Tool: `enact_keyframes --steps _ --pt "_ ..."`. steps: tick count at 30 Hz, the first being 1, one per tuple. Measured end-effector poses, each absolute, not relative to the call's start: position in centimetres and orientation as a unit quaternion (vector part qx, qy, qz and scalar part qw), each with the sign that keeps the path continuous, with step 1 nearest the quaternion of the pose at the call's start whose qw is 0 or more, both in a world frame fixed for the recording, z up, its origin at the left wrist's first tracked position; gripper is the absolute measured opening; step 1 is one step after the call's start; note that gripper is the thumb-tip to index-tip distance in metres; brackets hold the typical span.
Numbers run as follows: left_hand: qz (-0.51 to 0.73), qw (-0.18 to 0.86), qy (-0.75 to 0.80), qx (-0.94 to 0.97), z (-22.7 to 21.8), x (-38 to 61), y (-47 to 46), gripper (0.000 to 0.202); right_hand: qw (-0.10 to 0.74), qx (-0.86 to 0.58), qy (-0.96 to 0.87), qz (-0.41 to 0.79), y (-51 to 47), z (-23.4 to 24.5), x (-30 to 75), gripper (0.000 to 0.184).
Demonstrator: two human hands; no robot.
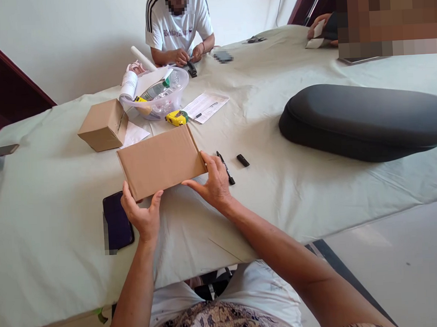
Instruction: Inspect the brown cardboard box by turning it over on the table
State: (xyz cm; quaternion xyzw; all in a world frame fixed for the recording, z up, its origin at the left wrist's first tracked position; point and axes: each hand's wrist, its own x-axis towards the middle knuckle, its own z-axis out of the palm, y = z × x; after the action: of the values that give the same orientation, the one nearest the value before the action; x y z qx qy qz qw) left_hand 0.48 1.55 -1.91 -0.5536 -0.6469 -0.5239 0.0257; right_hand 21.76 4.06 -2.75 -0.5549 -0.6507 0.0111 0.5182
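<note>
A flat brown cardboard box is held tilted just above the table between both my hands. My left hand grips its near left corner, thumb on top. My right hand clasps its near right corner, fingers along the edge. A black marker and its cap lie on the cloth just right of my right hand. A dark phone rests by my left hand.
A second cardboard box, a clear bowl of supplies, a yellow tape measure and a printed sheet lie farther back. A large black cushion fills the right side. One person sits across; another person's hand holds paper at far right.
</note>
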Motion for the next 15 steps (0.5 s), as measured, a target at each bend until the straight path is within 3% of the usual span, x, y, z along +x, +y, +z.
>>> enact_keyframes --steps 5,10,15 --pt "-0.535 0.005 -0.629 -0.564 -1.7 0.3 1.4 0.079 0.533 -0.559 -0.634 0.035 4.2 -1.7 22.8 0.064" --pt "-0.535 -0.031 -0.630 -0.562 -1.9 0.8 1.5 0.081 0.527 -0.563 -0.635 0.046 4.2 -1.7 22.6 0.062" --pt "-0.559 -0.056 -0.635 -0.530 -1.8 2.0 1.7 0.093 0.530 -0.585 -0.613 0.023 3.9 -2.0 21.7 0.075"
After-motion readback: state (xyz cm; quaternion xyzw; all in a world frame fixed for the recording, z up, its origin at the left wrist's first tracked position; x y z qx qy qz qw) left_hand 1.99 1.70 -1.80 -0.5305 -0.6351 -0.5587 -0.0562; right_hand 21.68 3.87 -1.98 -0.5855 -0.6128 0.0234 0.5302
